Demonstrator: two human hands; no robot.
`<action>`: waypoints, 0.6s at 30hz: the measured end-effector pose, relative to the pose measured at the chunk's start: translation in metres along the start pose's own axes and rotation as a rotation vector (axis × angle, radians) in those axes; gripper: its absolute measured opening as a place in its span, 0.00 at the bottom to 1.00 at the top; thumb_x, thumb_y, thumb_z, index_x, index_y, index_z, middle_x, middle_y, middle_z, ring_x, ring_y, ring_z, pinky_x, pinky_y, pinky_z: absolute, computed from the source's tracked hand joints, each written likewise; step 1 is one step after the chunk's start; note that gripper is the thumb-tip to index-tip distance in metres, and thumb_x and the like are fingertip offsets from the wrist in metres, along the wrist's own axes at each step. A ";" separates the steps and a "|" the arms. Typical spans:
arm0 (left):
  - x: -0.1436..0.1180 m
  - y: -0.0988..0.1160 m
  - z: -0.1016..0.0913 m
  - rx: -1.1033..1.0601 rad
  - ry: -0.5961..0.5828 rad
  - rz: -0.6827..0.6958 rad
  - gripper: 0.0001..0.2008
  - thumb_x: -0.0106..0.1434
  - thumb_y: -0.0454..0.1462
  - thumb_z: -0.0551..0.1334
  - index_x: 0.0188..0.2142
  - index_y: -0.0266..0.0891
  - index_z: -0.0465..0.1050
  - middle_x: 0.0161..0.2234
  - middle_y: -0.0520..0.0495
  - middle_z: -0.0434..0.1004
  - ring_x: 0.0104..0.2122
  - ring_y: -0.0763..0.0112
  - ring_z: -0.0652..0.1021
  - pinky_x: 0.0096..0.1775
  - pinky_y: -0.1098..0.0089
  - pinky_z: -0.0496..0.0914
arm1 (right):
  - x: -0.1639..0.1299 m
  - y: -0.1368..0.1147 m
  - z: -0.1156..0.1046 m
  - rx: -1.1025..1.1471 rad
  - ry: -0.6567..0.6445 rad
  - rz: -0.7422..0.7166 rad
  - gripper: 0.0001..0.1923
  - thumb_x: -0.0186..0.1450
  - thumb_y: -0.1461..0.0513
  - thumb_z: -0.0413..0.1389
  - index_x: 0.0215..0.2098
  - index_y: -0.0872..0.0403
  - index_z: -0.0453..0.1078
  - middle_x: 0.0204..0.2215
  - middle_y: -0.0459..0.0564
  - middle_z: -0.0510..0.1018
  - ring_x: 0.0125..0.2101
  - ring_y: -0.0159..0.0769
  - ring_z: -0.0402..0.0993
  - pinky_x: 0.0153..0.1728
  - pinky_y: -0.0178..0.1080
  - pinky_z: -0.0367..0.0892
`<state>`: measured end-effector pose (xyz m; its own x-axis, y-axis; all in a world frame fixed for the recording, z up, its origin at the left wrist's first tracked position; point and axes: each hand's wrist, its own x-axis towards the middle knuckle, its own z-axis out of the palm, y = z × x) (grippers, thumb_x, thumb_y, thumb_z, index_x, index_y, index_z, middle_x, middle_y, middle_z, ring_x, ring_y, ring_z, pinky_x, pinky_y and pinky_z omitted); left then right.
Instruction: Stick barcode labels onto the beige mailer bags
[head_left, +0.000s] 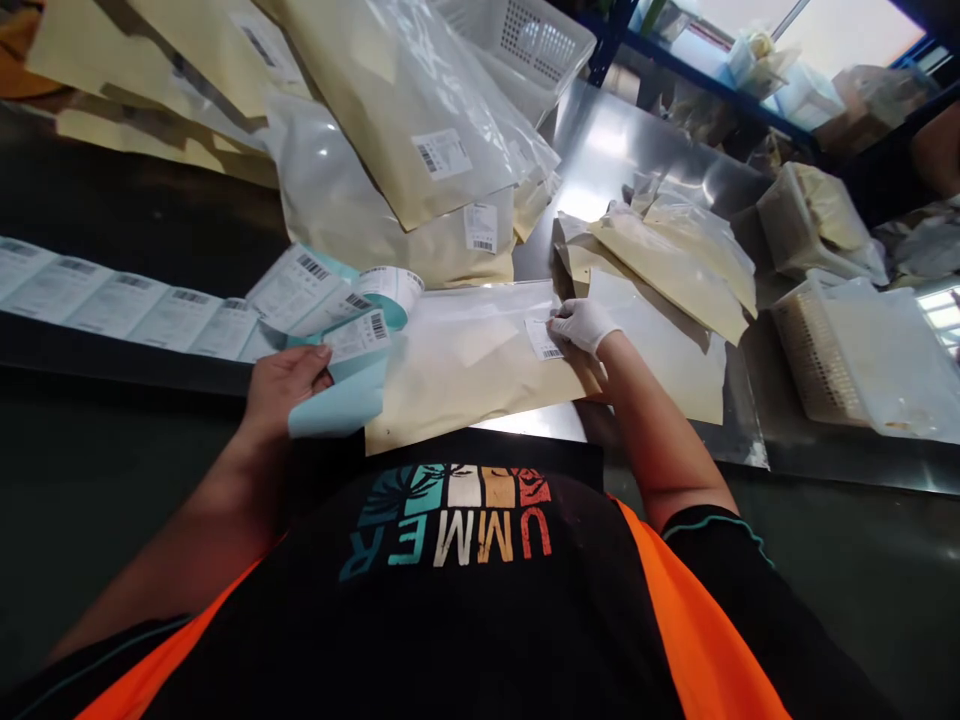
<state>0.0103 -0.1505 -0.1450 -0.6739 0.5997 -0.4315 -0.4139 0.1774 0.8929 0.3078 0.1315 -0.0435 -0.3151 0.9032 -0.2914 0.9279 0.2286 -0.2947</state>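
My left hand [286,385], bare, pinches a strip of printed barcode labels [358,338] on pale blue backing. The end of the backing hangs down over the left edge of a clear-and-tan plastic bag [465,365]. On that bag's right part lies a white barcode label [543,339]. My right hand [581,325] wears a white glove, its bent fingers closed at the label's right edge. Right of it is a pile of similar bags [675,250], partly overlapping one another.
The label strip [127,300] runs off to the left along the dark surface. Labelled bags [420,120] are heaped at the back left, before a white basket [544,40]. More plastic baskets [817,345] stand at the right of the metal table [600,130].
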 end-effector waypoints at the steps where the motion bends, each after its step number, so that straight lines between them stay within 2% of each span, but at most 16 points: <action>1: -0.001 0.001 0.001 0.011 0.010 -0.007 0.12 0.57 0.39 0.74 0.27 0.35 0.74 0.15 0.54 0.67 0.16 0.77 0.65 0.17 0.76 0.58 | 0.000 0.000 0.001 -0.076 0.010 -0.023 0.05 0.65 0.61 0.65 0.34 0.56 0.78 0.29 0.48 0.81 0.33 0.37 0.78 0.40 0.35 0.71; 5: -0.003 0.005 0.003 0.020 0.004 -0.008 0.13 0.53 0.40 0.74 0.25 0.36 0.74 0.14 0.55 0.67 0.15 0.77 0.64 0.17 0.76 0.57 | -0.013 -0.008 0.006 -0.319 0.040 -0.045 0.14 0.70 0.55 0.62 0.47 0.57 0.80 0.45 0.58 0.85 0.45 0.47 0.81 0.48 0.41 0.72; 7: -0.003 0.004 0.002 0.019 -0.014 0.011 0.15 0.52 0.42 0.75 0.23 0.36 0.73 0.13 0.56 0.65 0.15 0.79 0.63 0.17 0.77 0.55 | -0.026 -0.013 0.009 -0.425 0.137 -0.038 0.18 0.72 0.54 0.58 0.52 0.58 0.78 0.49 0.64 0.83 0.49 0.53 0.80 0.52 0.47 0.72; 8: -0.003 0.003 0.001 0.014 -0.025 0.023 0.16 0.52 0.43 0.75 0.24 0.37 0.73 0.14 0.56 0.66 0.15 0.79 0.62 0.17 0.77 0.55 | -0.034 -0.015 0.011 -0.457 0.197 -0.059 0.20 0.74 0.54 0.55 0.54 0.60 0.77 0.51 0.67 0.82 0.50 0.57 0.79 0.54 0.51 0.71; 10: -0.002 0.001 0.000 0.008 -0.046 0.033 0.17 0.51 0.44 0.76 0.24 0.36 0.73 0.13 0.56 0.65 0.14 0.79 0.62 0.16 0.76 0.54 | -0.047 -0.016 0.018 -0.471 0.266 -0.204 0.24 0.75 0.54 0.53 0.58 0.63 0.74 0.56 0.72 0.78 0.56 0.62 0.75 0.60 0.57 0.67; 13: -0.002 0.001 -0.001 0.014 -0.056 0.011 0.15 0.53 0.42 0.75 0.24 0.36 0.73 0.13 0.56 0.65 0.14 0.79 0.61 0.16 0.76 0.54 | -0.062 -0.014 0.037 -0.437 0.160 -0.482 0.33 0.75 0.49 0.52 0.68 0.65 0.68 0.69 0.74 0.68 0.69 0.67 0.61 0.71 0.63 0.52; 16: -0.003 0.005 0.000 0.031 -0.057 -0.014 0.14 0.55 0.41 0.73 0.23 0.37 0.72 0.14 0.55 0.65 0.15 0.78 0.63 0.17 0.76 0.56 | -0.070 -0.011 0.058 -0.424 0.005 -0.559 0.44 0.75 0.45 0.51 0.76 0.69 0.57 0.77 0.74 0.53 0.77 0.67 0.45 0.75 0.65 0.40; 18: -0.005 0.006 0.001 0.032 -0.044 -0.027 0.14 0.55 0.40 0.73 0.23 0.36 0.72 0.14 0.54 0.65 0.16 0.77 0.63 0.18 0.76 0.57 | -0.072 -0.009 0.067 -0.386 -0.082 -0.642 0.49 0.74 0.42 0.52 0.77 0.70 0.53 0.78 0.75 0.48 0.78 0.66 0.41 0.76 0.65 0.38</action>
<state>0.0116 -0.1515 -0.1371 -0.6347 0.6282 -0.4501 -0.4114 0.2184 0.8849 0.3090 0.0399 -0.0810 -0.8176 0.5230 -0.2410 0.5559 0.8260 -0.0936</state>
